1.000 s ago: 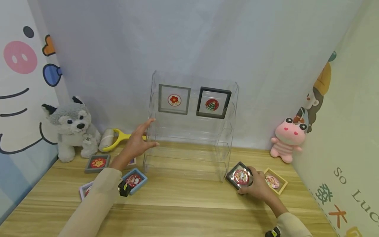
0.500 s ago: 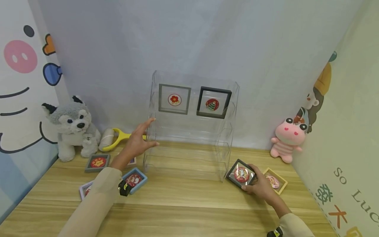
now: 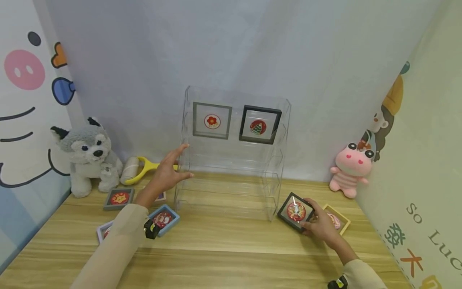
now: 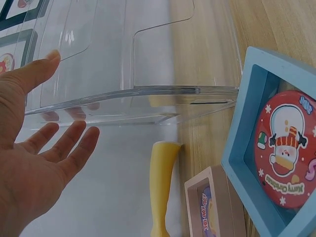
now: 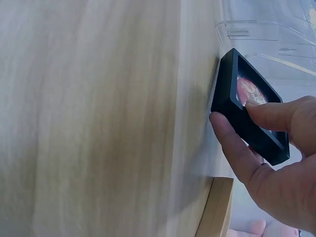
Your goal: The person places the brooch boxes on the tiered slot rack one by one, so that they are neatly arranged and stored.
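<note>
My right hand [image 3: 319,224] grips the right side of a black square frame [image 3: 296,211] with a round red badge inside, near the table's right side. In the right wrist view that black frame [image 5: 252,106] stands tilted off the wood, pinched by thumb and fingers. My left hand [image 3: 169,170] is spread at the left side of a clear acrylic tiered rack [image 3: 231,188]. Its fingers are apart and hold nothing; whether they touch the rack I cannot tell. Up on the rack stand a grey frame [image 3: 212,121] with a flower badge and a black frame [image 3: 260,125] with a tree badge.
Left of the rack lie a blue frame [image 3: 164,220], a grey frame [image 3: 119,198], a lilac frame [image 3: 101,232] and a yellow-handled roller [image 3: 142,170] beside a plush husky [image 3: 92,156]. A yellow frame [image 3: 344,226] and a pink plush toy [image 3: 351,168] are at right.
The right hand has turned the black frame slightly and tilted it up, shifting a little to the right, over part of the yellow frame. The left hand has stayed put.
</note>
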### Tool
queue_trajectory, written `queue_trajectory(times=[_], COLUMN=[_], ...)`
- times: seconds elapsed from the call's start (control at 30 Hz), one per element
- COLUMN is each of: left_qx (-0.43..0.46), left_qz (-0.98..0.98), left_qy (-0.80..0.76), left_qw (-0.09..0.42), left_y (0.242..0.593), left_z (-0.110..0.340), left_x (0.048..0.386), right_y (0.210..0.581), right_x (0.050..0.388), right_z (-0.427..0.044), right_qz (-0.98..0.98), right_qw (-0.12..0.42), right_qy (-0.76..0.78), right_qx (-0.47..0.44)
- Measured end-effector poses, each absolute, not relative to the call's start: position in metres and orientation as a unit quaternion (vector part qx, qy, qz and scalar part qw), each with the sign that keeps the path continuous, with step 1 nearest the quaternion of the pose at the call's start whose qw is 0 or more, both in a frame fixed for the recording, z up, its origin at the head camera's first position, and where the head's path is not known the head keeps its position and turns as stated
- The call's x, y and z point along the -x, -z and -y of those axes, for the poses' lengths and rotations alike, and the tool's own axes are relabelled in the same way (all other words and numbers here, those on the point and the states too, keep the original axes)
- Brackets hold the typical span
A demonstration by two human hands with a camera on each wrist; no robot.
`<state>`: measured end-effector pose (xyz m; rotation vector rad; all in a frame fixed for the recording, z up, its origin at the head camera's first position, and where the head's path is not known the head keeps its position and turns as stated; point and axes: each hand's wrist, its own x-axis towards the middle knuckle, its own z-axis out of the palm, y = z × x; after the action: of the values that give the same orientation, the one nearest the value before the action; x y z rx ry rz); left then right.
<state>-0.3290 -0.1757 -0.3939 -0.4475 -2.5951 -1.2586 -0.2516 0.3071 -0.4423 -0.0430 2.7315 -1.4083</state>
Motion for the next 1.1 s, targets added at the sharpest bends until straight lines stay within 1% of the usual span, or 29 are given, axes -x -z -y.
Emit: queue_trajectory(times=[0.1, 0.23, 0.57, 0.9, 1.1], left_qx=[0.152, 0.152, 0.150, 0.152, 0.154], left_qz=[0.883, 0.884, 0.883, 0.884, 0.883], left_qy=[0.430, 0.430, 0.431, 0.429, 0.429], left_qw=[0.109, 0.108, 0.104, 0.103, 0.106], left_y=[0.394, 0.393, 0.393, 0.395, 0.394], left_z=[0.175, 0.175, 0.176, 0.177, 0.177], left_x=[0.329, 0.329, 0.329, 0.329, 0.331], right_y=[0.437, 0.424, 0.380, 0.334, 0.312], right_x=[0.250, 0.251, 0.258, 0.267, 0.270], right_z=[-0.310, -0.314, -0.319, -0.317, -0.306], right_qz=[-0.893, -0.907, -0.892, -0.898, -0.906], right_qw=[0.032, 0.015, -0.065, -0.180, -0.208], right_qy=[0.448, 0.419, 0.437, 0.378, 0.333], right_qx=[0.022, 0.037, 0.093, 0.134, 0.161])
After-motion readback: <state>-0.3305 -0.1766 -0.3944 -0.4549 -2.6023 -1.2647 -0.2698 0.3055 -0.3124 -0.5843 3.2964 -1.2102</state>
